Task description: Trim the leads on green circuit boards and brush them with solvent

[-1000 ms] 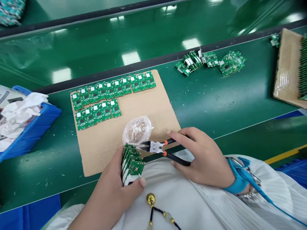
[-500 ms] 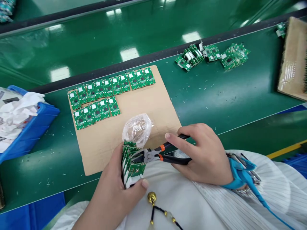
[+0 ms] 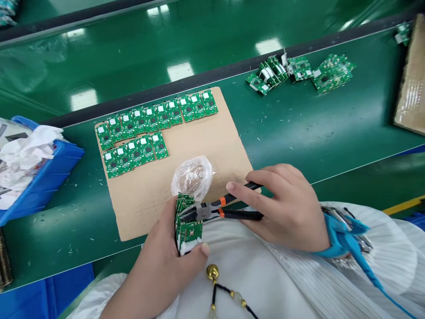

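A stack of green circuit boards (image 3: pixel 191 231) with white connectors is gripped in my left hand (image 3: pixel 169 254), thumb across the near end and fingers behind. My right hand (image 3: pixel 282 206) is closed round the black handles of a pair of cutting pliers (image 3: pixel 205 211) with orange bands. The plier jaws point left and lie at the upper part of the stack; exactly what is between them is too small to tell. Just beyond the stack, a clear plastic-wrapped dish (image 3: pixel 194 175) rests on a cardboard sheet (image 3: pixel 206 137), partly hidden by the boards.
Two rows of circuit boards (image 3: pixel 136 153) lie on the cardboard. More boards (image 3: pixel 334 73) are heaped at the back right, near a cardboard box (image 3: pixel 410 88). A blue bin (image 3: pixel 63 166) with white paper stands at left. Small clippings dot the green table (image 3: pixel 299 137). A blue cord (image 3: pixel 368 270) trails from my right wrist.
The nearest board in the stack now faces up more squarely, and the plier jaws look closer together. Both hands appear slightly further right as the view shifts a little.
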Demonstrator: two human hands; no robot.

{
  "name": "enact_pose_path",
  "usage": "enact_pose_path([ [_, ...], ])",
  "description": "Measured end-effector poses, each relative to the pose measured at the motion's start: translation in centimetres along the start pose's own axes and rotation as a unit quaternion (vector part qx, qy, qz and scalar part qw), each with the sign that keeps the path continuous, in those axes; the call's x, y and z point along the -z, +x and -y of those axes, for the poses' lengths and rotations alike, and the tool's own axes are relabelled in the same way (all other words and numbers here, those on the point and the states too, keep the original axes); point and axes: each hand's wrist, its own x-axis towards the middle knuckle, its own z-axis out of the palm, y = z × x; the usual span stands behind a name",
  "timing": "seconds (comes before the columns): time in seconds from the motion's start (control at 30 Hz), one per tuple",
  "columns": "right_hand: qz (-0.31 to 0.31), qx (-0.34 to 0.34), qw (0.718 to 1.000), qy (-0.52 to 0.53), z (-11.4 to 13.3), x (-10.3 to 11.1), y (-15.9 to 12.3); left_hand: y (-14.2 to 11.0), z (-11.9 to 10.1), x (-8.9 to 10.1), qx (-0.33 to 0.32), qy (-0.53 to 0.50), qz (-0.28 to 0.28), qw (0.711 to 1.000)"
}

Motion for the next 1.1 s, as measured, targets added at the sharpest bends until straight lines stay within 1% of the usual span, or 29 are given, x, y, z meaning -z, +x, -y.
enact_pose_path([
  [0.07,0.021,0.007,1.000,0.021,-0.3,0.1,0.2,0.0,-0.2,0.0,0.008,0.003,0.005,1.000],
  [0.17,0.046,0.014,0.998,0.048,-0.7,0.2,0.4,-0.1,-0.5,-0.1,0.014,-0.002,-0.005,1.000],
  [0.27,0.045,0.015,0.998,0.044,-0.8,0.2,0.4,-0.1,-0.7,-0.2,0.015,-0.001,-0.009,1.000],
  [0.37,0.033,0.018,0.999,0.029,-0.7,0.1,0.2,-0.1,-0.7,-0.1,0.011,0.009,0.005,1.000],
  [0.47,0.025,0.024,0.999,0.017,-0.6,0.0,0.0,0.0,-0.7,-0.1,0.014,0.007,-0.004,1.000],
  [0.63,0.044,0.032,0.998,0.021,-0.5,-0.2,0.0,0.0,-0.9,-0.3,0.029,0.018,-0.003,0.999],
  [0.73,0.050,0.030,0.998,0.025,-0.4,-0.2,0.0,0.1,-0.9,-0.5,0.021,0.022,-0.028,0.999],
  [1.0,0.073,0.013,0.997,0.023,-0.1,-0.5,-0.4,0.1,-1.1,-0.8,0.021,0.032,-0.056,0.998],
  [1.1,0.071,-0.001,0.997,0.022,0.2,-0.7,-0.6,0.2,-1.1,-0.7,0.021,0.037,-0.049,0.998],
])
